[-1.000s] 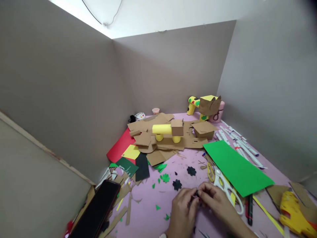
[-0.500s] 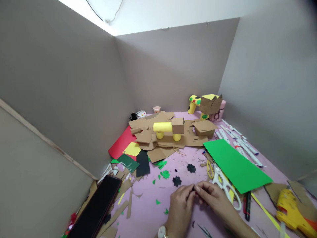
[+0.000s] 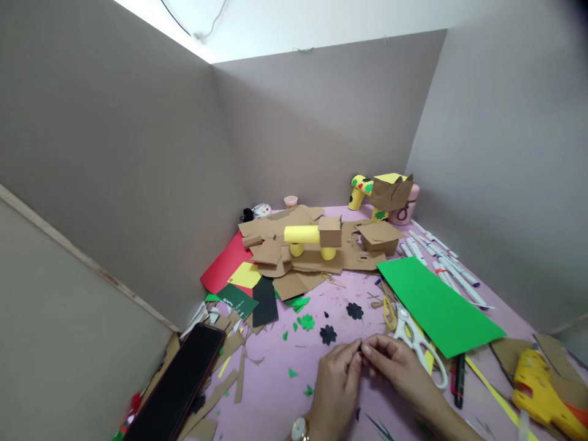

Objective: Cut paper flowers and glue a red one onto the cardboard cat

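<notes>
My left hand (image 3: 337, 376), with a watch (image 3: 300, 429) at the wrist, and my right hand (image 3: 395, 365) meet over the front of the pink table (image 3: 264, 383). Their thumbs and forefingers pinch a tiny dark piece (image 3: 361, 348) between them; its shape is mostly hidden by the fingertips. Just beyond the left fingers lie two black paper flowers (image 3: 327, 334) and a green paper flower (image 3: 307, 322). White-handled scissors (image 3: 419, 343) rest close to my right hand. Below the hands, a pair of thin metal tips (image 3: 380, 427) pokes in at the bottom edge.
A yellow-bodied cardboard figure (image 3: 302, 234) stands mid-table on cardboard sheets (image 3: 362, 262). Behind it is a spotted yellow figure (image 3: 361, 185). Green paper (image 3: 441, 306), white markers (image 3: 454, 269) and a yellow glue gun (image 3: 544, 389) lie right; a phone (image 3: 177, 383) and scraps lie left.
Both hands stay in nearly the same place, with only slight finger movement around the tiny dark piece. The view has shifted very slightly; the objects on the table have not moved.
</notes>
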Demonstrator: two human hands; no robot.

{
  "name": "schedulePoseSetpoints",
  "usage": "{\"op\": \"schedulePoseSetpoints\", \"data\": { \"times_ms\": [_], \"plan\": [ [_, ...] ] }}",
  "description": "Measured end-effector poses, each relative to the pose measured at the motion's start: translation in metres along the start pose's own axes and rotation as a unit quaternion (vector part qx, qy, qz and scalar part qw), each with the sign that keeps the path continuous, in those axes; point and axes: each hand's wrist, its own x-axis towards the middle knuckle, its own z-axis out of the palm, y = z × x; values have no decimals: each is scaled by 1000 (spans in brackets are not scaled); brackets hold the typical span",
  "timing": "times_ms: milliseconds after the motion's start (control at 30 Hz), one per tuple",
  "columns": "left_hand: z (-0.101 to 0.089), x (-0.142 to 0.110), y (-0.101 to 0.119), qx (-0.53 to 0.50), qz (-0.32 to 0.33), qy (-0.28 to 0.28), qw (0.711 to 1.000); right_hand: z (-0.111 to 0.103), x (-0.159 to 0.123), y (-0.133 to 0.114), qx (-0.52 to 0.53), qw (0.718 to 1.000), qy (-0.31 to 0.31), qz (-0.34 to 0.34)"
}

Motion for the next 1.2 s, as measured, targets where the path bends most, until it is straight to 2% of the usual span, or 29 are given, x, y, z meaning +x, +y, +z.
{"op": "schedulePoseSetpoints", "data": {
  "times_ms": [467,600,733,867,967,1200],
  "plan": [
    [-1,2,3,-47,-23,10,999,2,-4,-2,-11,999,-4,-30],
    [-1,2,3,-98,-51,44,993,3,-5,-5,-16,999,12,-40],
    [0,5,-3,-186,-107,78,974,4,-4,-5,-15,998,33,-44],
    [4,9,-11,-305,-170,81,933,6,-3,-5,0,1000,2,-31],
    [7,10,-15,-355,-201,77,910,7,-3,-5,17,999,-18,-21],
    [11,9,-18,-378,-206,72,900,7,-2,-3,67,997,-29,6]
  ]
}}
